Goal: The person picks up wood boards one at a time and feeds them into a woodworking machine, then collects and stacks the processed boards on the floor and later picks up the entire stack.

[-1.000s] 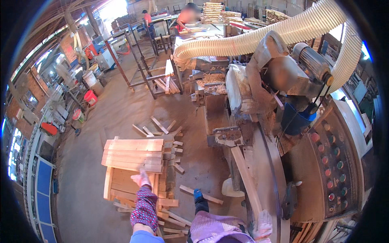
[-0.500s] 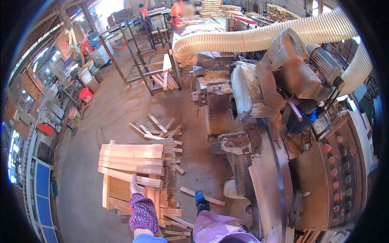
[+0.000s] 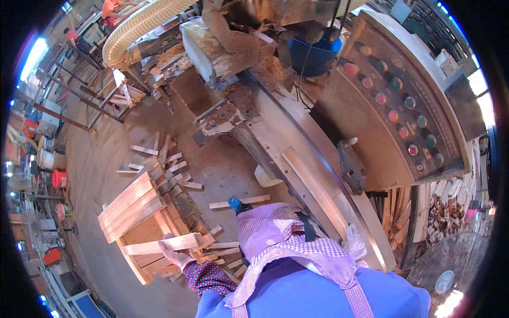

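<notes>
My left hand (image 3: 177, 255), with a dotted sleeve at its wrist, grips a pale wooden board (image 3: 159, 244) near its right end. This board lies askew over a stack of similar boards (image 3: 130, 204) on my left. On my right, a long wooden strip (image 3: 317, 192) rests along the metal bed (image 3: 289, 135) of a machine. My right hand (image 3: 356, 245), in a light glove, is beside the near end of that strip, fingers stretched forward. Whether it touches the strip is hard to tell.
Loose wooden sticks (image 3: 172, 167) lie scattered on the floor beyond the stack. A control panel (image 3: 395, 100) with coloured buttons stands at the right, near a blue bucket (image 3: 315, 55). A ribbed hose (image 3: 140, 29) crosses the far left. A fan (image 3: 448, 267) is at near right.
The view has swung right and down toward the machine. My left hand still grips the board, now turned away from the neighbouring boards. My right hand has come into view by the strip.
</notes>
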`<action>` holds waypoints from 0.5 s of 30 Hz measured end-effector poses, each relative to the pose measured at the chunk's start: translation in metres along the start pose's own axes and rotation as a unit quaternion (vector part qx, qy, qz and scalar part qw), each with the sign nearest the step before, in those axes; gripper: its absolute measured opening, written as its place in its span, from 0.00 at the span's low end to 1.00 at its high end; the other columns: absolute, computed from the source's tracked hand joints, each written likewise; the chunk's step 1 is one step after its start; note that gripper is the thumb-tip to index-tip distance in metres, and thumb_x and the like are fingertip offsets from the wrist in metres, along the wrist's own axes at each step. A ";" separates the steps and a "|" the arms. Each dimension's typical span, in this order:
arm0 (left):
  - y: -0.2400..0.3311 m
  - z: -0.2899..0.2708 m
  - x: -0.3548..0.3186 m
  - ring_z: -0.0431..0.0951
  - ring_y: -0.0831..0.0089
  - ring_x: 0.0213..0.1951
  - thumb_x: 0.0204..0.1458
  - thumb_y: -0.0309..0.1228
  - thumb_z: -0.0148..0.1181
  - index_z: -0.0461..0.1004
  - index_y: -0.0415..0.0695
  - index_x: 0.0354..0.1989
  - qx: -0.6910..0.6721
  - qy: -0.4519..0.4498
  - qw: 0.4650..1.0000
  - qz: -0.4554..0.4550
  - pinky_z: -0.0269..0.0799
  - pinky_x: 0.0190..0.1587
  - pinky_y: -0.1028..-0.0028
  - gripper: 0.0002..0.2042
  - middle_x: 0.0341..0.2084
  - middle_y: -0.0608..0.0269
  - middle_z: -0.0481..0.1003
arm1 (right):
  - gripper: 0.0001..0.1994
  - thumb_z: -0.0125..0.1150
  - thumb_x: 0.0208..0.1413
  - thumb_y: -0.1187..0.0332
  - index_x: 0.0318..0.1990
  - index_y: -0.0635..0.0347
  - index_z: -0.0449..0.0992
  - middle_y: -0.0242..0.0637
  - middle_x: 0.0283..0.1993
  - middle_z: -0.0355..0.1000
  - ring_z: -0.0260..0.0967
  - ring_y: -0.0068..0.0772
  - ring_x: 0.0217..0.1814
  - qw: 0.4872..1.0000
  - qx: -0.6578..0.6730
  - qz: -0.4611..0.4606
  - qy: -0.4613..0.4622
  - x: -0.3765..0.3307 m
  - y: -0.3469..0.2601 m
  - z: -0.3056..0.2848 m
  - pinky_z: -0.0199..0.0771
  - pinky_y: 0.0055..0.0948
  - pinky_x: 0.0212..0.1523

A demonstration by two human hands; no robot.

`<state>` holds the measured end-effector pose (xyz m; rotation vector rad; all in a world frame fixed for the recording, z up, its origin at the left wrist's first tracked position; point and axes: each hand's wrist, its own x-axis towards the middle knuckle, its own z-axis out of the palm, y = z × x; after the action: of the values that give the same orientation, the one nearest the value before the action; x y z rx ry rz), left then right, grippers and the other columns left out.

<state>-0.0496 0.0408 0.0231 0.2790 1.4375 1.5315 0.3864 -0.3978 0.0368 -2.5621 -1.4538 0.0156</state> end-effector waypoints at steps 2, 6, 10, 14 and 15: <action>0.002 0.033 -0.026 0.76 0.69 0.44 0.55 0.52 0.59 0.73 0.43 0.51 -0.022 -0.009 1.000 0.009 0.71 0.49 0.69 0.25 0.41 0.62 0.77 | 0.32 0.60 0.49 0.68 0.64 0.65 0.63 0.60 0.62 0.65 0.65 0.63 0.62 0.999 0.009 0.045 -0.003 0.009 -0.009 -0.007 0.68 0.52 0.61; -0.008 0.055 -0.038 0.76 0.69 0.44 0.57 0.46 0.59 0.72 0.40 0.50 -0.023 -0.122 0.992 0.006 0.72 0.49 0.69 0.22 0.40 0.61 0.77 | 0.30 0.58 0.52 0.67 0.64 0.65 0.64 0.56 0.63 0.65 0.63 0.62 0.64 0.997 -0.027 0.069 0.030 0.109 -0.047 -0.021 0.64 0.48 0.64; 0.001 0.078 -0.061 0.72 0.71 0.42 0.53 0.40 0.61 0.64 0.37 0.57 -0.060 -0.222 0.973 -0.008 0.70 0.48 0.73 0.27 0.41 0.64 0.70 | 0.28 0.53 0.53 0.69 0.63 0.66 0.66 0.54 0.66 0.63 0.58 0.57 0.69 0.992 -0.041 -0.048 0.109 0.239 -0.074 0.027 0.58 0.47 0.68; -0.020 0.101 -0.083 0.74 0.71 0.40 0.49 0.36 0.66 0.64 0.37 0.58 -0.118 -0.304 0.942 -0.080 0.74 0.44 0.75 0.30 0.42 0.59 0.71 | 0.25 0.51 0.55 0.69 0.62 0.66 0.67 0.51 0.68 0.62 0.58 0.55 0.69 0.989 -0.041 -0.061 0.127 0.390 -0.098 0.061 0.54 0.47 0.70; -0.026 0.109 -0.091 0.75 0.72 0.40 0.48 0.34 0.67 0.64 0.36 0.58 -0.134 -0.314 0.933 -0.113 0.75 0.44 0.75 0.29 0.42 0.58 0.72 | 0.26 0.51 0.54 0.69 0.62 0.66 0.66 0.52 0.67 0.62 0.58 0.55 0.68 0.991 -0.018 -0.072 0.114 0.424 -0.110 0.058 0.56 0.48 0.69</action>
<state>0.0864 0.0367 0.0700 0.3815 0.7201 1.2683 0.5060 0.0277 0.0364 -2.3851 -1.5566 -0.3168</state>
